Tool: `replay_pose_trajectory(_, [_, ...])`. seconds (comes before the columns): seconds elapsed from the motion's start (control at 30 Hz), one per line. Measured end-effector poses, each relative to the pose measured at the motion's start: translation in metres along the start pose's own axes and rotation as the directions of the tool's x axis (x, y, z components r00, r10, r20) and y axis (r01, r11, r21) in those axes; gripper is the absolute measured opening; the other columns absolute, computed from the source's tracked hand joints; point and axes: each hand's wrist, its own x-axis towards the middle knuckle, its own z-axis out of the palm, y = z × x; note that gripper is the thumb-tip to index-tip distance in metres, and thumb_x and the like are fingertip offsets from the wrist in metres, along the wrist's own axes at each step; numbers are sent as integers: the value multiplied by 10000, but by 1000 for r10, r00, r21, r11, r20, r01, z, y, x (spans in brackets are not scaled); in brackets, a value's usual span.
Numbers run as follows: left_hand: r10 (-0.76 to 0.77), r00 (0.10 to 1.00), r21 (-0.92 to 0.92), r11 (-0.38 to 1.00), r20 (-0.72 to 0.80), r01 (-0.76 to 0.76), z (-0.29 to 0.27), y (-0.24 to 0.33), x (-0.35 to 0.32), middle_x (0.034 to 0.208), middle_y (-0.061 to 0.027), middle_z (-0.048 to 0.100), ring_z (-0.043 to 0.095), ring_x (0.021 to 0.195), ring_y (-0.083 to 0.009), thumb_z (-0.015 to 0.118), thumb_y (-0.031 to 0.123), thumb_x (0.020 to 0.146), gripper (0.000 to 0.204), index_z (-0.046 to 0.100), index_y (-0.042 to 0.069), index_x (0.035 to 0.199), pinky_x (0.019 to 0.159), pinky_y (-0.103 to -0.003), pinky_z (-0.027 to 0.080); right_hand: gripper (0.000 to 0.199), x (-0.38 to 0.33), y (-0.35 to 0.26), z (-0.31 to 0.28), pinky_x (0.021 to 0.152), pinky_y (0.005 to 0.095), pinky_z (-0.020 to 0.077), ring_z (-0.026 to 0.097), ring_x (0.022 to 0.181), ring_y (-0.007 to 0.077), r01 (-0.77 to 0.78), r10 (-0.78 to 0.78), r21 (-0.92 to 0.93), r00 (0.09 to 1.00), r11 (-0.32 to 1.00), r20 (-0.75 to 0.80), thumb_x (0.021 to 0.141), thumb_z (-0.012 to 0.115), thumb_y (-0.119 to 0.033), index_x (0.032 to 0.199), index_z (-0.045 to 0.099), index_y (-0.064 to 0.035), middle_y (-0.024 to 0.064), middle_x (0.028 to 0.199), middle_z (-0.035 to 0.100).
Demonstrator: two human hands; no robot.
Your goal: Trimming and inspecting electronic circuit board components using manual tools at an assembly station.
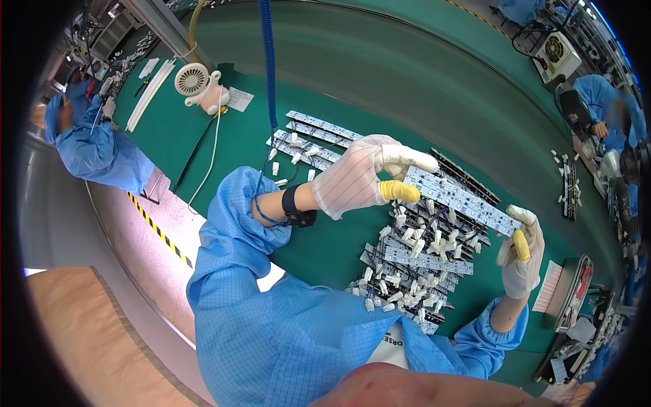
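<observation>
- Your left hand point(356, 175), in a white striped glove, was closed on the left end of a white circuit strip point(462, 202), thumb and fingers pinching it.
- Your right hand point(526, 256), gloved too, gripped the strip's right end, its thumb in a yellow finger cover point(521, 245).
- The strip was raised over the pile, slanting from far left to near right, with its small components showing.
- Below it and toward you spread a pile of strips point(428, 260) with white connectors point(439, 245) and dark wires.
- Beyond your left hand, more strips point(324, 125) lay side by side on the green table point(308, 252).
- A black band point(290, 201) circled your left wrist, and a blue coiled cord point(268, 64) hung down on its far side.
- To the far left stood a white and pink fan point(192, 80), just beside a paper card point(239, 100).
- On the right, past your right hand, lay a red-and-white sheet point(548, 286) and a tray point(564, 302).
- Farther out, one co-worker in blue point(95, 152) was at the left, another point(597, 91) at the far right.
</observation>
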Motion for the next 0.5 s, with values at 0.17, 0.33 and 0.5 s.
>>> replay_pose_trajectory(0.17, [9, 1000, -24, 1000, 10, -9, 1, 1, 1, 624, 12, 540, 532, 671, -161, 700, 445, 755, 436, 668, 166, 1089, 686, -318, 440, 488, -3, 1, -2, 396, 138, 250, 379, 438, -5, 30, -29, 15, 999, 999, -13, 916, 537, -391, 1170, 504, 25, 35, 811, 595])
replay_pose_trajectory(0.33, [0, 1000, -28, 1000, 21, 1, 0, 1, 3, 630, -7, 563, 537, 649, -158, 734, 396, 711, 446, 677, 142, 1073, 678, -309, 448, 436, -4, -5, -3, 398, 148, 243, 389, 447, -3, -41, 39, -42, 998, 998, -51, 926, 530, -338, 1167, 515, 26, 29, 806, 596])
replay_pose_trajectory(0.5, [7, 998, -81, 997, 66, -2, 0, -5, 0, 792, -81, 634, 564, 686, -91, 722, 338, 767, 494, 623, -12, 1102, 592, -236, 432, 483, -2, -5, -4, 408, 151, 259, 422, 475, 16, -14, 14, -17, 1000, 1000, -26, 924, 523, -375, 1180, 499, 35, 37, 804, 598])
